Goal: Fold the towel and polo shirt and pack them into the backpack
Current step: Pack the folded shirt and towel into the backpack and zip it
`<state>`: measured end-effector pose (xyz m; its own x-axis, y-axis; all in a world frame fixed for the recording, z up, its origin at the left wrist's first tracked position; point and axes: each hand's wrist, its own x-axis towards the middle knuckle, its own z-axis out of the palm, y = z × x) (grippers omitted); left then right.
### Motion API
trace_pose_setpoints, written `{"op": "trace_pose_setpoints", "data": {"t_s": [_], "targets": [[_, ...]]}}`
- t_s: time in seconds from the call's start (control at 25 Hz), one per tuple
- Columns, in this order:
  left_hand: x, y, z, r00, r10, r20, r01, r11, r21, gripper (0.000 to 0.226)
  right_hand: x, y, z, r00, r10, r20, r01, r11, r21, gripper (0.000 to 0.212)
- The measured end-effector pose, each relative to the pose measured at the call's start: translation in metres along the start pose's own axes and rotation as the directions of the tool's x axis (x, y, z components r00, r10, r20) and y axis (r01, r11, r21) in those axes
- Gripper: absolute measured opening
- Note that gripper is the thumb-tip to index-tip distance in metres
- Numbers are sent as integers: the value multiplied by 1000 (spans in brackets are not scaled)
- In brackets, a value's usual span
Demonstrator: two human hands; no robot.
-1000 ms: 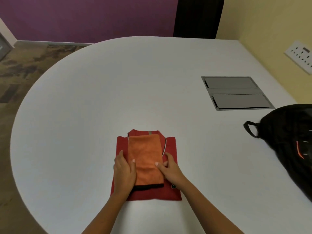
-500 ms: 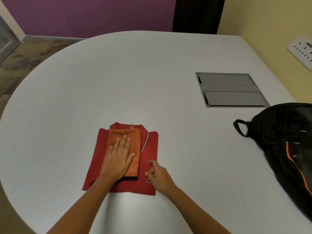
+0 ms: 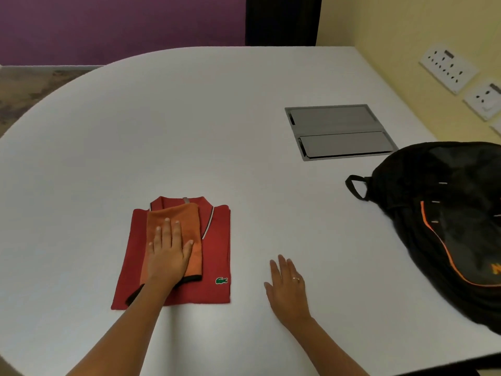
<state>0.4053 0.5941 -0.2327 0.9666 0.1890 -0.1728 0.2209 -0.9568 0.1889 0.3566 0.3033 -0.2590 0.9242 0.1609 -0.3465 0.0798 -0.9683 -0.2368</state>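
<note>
Folding looks done: the towel (image 3: 187,226) lies on the shirt (image 3: 217,248) near the table's (image 3: 189,118) front edge under the flat left hand (image 3: 169,252), right hand (image 3: 287,283) spread empty, the backpack (image 3: 444,221) at the right edge unpacked.

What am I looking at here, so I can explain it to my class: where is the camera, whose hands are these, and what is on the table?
The camera is worn on a person's head and looks forward and down, so the two bare arms reaching in from below are that person's own. No machine is involved. On the white table lies a folded red polo shirt with a folded orange towel stacked on it. The left hand lies flat on the towel, fingers straight. The right hand is open beside the shirt and holds nothing. A black backpack lies to the right, apart from the clothes. A grey hatch is set into the tabletop.
</note>
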Motion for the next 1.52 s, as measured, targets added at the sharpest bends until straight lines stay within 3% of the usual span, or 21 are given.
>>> {"op": "trace_pose_setpoints", "data": {"t_s": [0.12,0.24,0.52,0.72,0.92,1.0,1.08,1.32,1.52], "targets": [[-4,1,-2,1000,-14,3,14,1000,-15,71,-15,20,12,993,24,-116,-36,994,-101,60],[-4,-3,-3,1000,0,-20,-1,1000,-23,64,-29,33,21,993,53,-107,-65,992,-111,61],[-1,-7,1,996,78,35,-77,997,-10,72,-53,36,20,968,247,-33,-246,969,27,58],[12,-8,10,981,161,103,-160,987,-20,66,-64,32,19,960,278,35,-281,955,96,48],[17,15,-3,955,289,63,-288,957,-23,51,-72,39,-18,963,267,-35,-260,955,141,56],[22,35,-4,922,379,72,-380,925,-11,59,-72,54,-29,946,324,13,-319,923,216,62],[24,64,-4,876,471,100,-470,882,-31,52,-74,73,-45,931,364,-23,-344,898,275,64],[15,184,7,795,601,82,-513,738,-438,76,-81,157,-96,851,498,-166,-422,837,347,64],[9,311,17,666,741,82,-644,627,-438,76,-70,257,-143,764,575,-294,-460,804,377,62]]}}
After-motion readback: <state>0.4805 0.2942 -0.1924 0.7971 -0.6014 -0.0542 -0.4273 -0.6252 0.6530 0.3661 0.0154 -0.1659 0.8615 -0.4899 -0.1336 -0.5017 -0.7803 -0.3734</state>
